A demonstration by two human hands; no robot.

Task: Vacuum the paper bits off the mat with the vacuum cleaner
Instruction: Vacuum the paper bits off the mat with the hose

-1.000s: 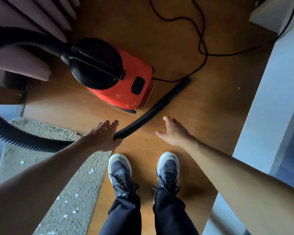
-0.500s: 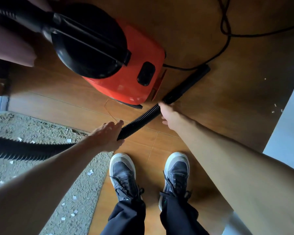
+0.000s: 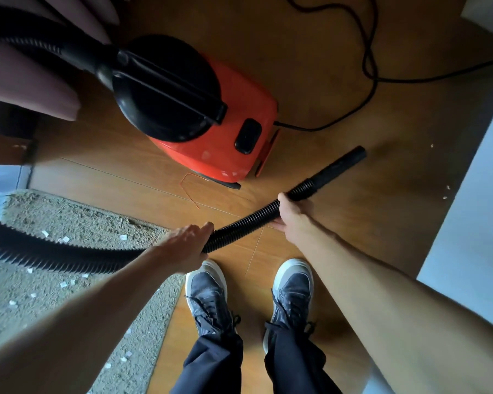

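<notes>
Barely begun, the job shows at far left: the mat (image 3: 69, 211) is dotted with white paper bits (image 3: 65, 239), none of which looks cleared. Across it runs the black ribbed hose (image 3: 244, 224), sweeping in from the frame's left edge toward the person's feet. At the mat's edge, the left hand (image 3: 182, 245) curls its fingers around the hose. The red vacuum cleaner (image 3: 225, 163) sits on the wooden floor (image 3: 296, 66) beyond, well off the mat. Its cord (image 3: 310, 129) trails away to the upper right.

Further right, the right hand (image 3: 293, 214) grasps the same hose nearer its end, just short of the smooth black nozzle (image 3: 339, 167). The nozzle points away to the right over bare floor, well apart from the mat and its litter. Whether the machine is switched on cannot be told.

Judging by this, only the pick-up of the hose is done. Swinging the nozzle back left over the mat and drawing up every scrap all remains ahead. A few pale specks also lie on the floor at far right.
</notes>
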